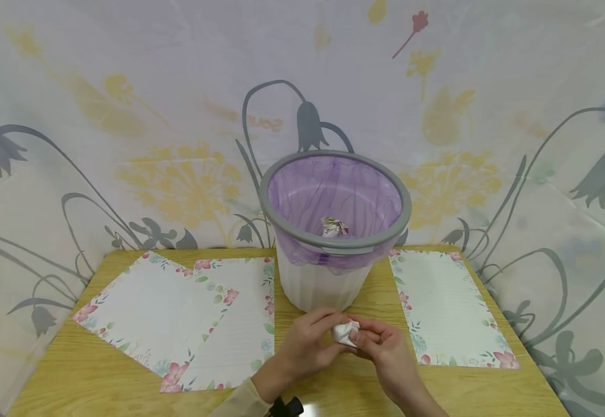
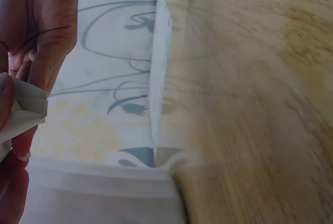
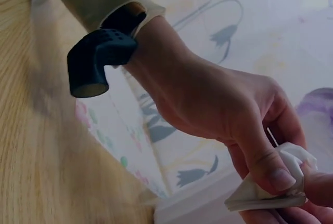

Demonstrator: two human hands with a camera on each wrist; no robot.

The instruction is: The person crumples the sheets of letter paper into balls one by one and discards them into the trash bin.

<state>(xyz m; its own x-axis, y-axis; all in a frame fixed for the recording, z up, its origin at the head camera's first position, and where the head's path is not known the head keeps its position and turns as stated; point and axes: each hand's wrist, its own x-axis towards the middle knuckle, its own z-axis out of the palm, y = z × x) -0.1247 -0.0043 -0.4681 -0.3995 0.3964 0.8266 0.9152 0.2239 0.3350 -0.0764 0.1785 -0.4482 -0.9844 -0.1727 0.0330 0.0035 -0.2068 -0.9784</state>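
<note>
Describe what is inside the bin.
A purple liner and a crumpled scrap show. The near side of the bin covers the bottom, so anything there cannot be seen.

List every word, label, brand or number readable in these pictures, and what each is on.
No text can be read.
Patterned backdrop: faint orange lettering, too blurred.
Crumpled wad inside wastebasket: printed marks too small.
Held white paper, floral-bordered sheet at right: no words visible.

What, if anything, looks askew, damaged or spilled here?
The leftmost sheet lies slanted, overlapping the neighbouring sheet, which sits straighter. The crumpled paper held by the left hand and right hand also stands out, since both those sheets lie flat. I see no spill.
</note>
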